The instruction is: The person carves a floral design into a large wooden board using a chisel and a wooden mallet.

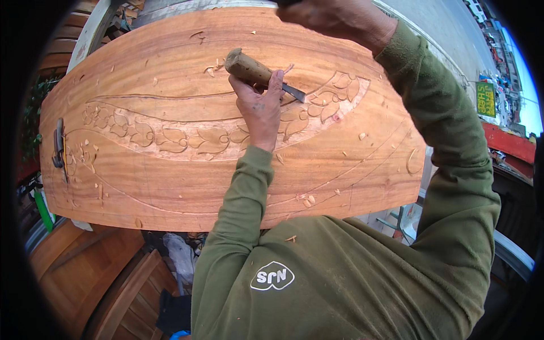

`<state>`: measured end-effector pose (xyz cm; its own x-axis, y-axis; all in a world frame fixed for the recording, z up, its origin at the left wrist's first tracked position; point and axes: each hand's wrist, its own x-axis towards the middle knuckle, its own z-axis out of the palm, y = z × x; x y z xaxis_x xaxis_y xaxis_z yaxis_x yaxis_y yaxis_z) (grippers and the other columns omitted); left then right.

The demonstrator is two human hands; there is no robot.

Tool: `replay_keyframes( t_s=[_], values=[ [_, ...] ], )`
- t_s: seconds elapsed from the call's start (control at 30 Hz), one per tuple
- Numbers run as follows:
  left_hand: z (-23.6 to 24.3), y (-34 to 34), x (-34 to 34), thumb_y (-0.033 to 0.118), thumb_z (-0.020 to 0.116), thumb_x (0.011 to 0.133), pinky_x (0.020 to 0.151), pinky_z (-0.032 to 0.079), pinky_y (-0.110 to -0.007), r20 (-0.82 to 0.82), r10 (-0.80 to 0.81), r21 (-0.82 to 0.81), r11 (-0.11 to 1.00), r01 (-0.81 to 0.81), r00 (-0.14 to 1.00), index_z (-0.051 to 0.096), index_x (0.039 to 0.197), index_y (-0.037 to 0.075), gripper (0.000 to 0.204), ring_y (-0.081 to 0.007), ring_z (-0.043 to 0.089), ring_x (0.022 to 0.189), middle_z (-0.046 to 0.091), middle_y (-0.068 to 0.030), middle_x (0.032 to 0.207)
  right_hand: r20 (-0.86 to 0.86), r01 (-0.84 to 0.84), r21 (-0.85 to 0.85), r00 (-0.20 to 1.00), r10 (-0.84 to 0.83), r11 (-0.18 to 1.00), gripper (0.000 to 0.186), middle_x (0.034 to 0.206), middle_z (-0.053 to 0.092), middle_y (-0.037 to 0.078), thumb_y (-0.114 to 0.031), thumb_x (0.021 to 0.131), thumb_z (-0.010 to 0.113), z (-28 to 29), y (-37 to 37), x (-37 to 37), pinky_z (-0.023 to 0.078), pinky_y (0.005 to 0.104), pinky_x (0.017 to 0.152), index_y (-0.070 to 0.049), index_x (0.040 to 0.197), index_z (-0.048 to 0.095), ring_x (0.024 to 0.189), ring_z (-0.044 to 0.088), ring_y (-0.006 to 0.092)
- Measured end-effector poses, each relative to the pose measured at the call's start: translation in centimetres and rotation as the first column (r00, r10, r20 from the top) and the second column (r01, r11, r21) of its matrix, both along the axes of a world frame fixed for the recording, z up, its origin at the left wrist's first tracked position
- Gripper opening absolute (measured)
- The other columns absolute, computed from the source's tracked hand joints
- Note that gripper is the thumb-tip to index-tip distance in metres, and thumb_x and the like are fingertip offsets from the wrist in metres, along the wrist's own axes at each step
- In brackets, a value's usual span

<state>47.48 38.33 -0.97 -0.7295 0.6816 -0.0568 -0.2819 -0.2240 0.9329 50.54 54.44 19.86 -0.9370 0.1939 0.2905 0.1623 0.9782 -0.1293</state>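
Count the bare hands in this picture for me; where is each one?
2: the left hand grips a chisel at the carved wooden board; the right hand is raised at the top edge, partly cut off.

Soft daylight brightens the wooden board [226, 175], with fisheye distortion outward.
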Motion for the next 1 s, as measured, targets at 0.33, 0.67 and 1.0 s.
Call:
replay_keyframes(
  t_s=[0.33,0.67,1.0],
  values=[
    [-0.2,0.5,-0.6,0.012,0.075,0.103,0.068,0.064,-0.025,0.068,-0.050,-0.026,0.998,0.052,0.996,0.037,0.133,0.007,0.049,-0.0140,0.074,0.094,0.065,-0.0087,0.115,0.246,0.129,-0.033,0.962,-0.117,0.991,0.071,0.109,0.076,0.014,-0.013,0.090,0.065,1.9,0.3,-2.0,0.058,0.0463,0.088,-0.030,0.157,0.054,0.101,0.075,0.0350],
    [0.1,1.1,-1.0,0.015,0.074,0.104,0.071,0.064,-0.026,0.076,-0.134,0.004,0.991,0.134,0.988,0.037,0.130,0.007,0.045,-0.0143,0.074,0.094,0.066,-0.0082,0.113,0.044,0.021,-0.213,0.999,-0.012,0.977,0.071,0.126,0.074,0.017,-0.007,0.090,0.062,-1.4,2.9,-3.4,0.059,0.0474,0.092,-0.027,0.158,0.053,0.110,0.073,0.0350],
    [0.0,1.3,-0.5,0.016,0.080,0.099,0.069,0.063,-0.028,-0.016,-0.064,0.048,0.997,0.065,0.998,0.045,0.126,0.003,0.046,-0.0163,0.075,0.090,0.072,-0.0111,0.108,0.599,-0.157,0.065,0.796,0.087,0.985,0.075,0.106,0.073,0.017,0.000,0.084,0.062,0.2,2.8,-1.7,0.057,0.0475,0.085,-0.024,0.155,0.057,0.098,0.073,0.0372]
  ],
)
